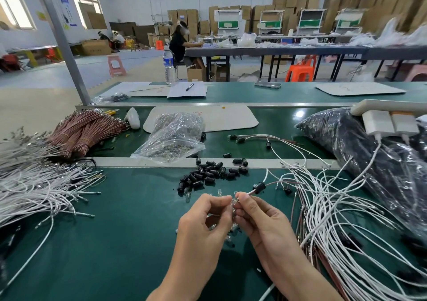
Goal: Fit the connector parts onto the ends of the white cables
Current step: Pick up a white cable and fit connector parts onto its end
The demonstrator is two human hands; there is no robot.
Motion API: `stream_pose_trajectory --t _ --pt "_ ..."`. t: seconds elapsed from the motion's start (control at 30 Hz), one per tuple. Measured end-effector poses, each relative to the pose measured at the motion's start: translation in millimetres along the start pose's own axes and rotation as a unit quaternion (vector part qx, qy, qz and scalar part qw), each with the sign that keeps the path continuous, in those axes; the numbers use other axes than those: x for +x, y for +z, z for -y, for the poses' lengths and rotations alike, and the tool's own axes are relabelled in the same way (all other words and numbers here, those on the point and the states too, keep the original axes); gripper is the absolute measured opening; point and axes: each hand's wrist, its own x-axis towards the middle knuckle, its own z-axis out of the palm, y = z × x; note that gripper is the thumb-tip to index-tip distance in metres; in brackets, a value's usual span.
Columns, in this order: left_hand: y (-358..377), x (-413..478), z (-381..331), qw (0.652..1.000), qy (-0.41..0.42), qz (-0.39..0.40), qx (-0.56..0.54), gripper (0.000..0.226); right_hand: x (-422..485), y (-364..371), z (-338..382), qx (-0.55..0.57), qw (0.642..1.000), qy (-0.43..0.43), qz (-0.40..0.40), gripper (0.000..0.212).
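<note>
Green bench mat (129, 231) in a big workshop, with both hands held just above it, fingertips nearly meeting. The right hand (261, 220) pinches the white cable (250, 192) close to its end, thumb and forefinger curled round it. The cable's long axis runs from that pinch up and to the right, through a black cap (260, 186) threaded on it, then into the tangle of cables (335, 208). The left hand (208, 217) has its fingers curled on a small clear part (233, 202) right at the cable end, too tiny to tell how it sits. My guess is the push goes straight along the cable line. Open room is to the left; the pile of caps (208, 176) lies just beyond the hands.
</note>
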Motion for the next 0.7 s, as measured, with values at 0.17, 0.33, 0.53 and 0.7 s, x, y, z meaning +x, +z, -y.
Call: stream_pose_trajectory --t 0.17,0.33,0.53,0.7 --pt "-0.4 1.4 1.1 1.0 0.027 0.006 0.0 0.022 0.0 0.5 -1.9 0.005 1.0 0.005 0.011 0.018" --pt "-1.9 2.7 2.0 0.994 0.085 0.021 0.065 0.023 3.7 -2.2 -1.8 0.027 0.999 0.018 0.001 0.018" --pt "-2.4 4.6 4.5 0.979 0.147 0.01 0.144 0.029 2.1 0.0 -4.8 0.05 0.998 0.032 0.001 0.015" --pt "-2.4 3.5 3.8 0.974 0.157 0.011 0.166 0.029 1.0 0.8 -7.9 0.058 0.998 0.022 0.001 0.016"
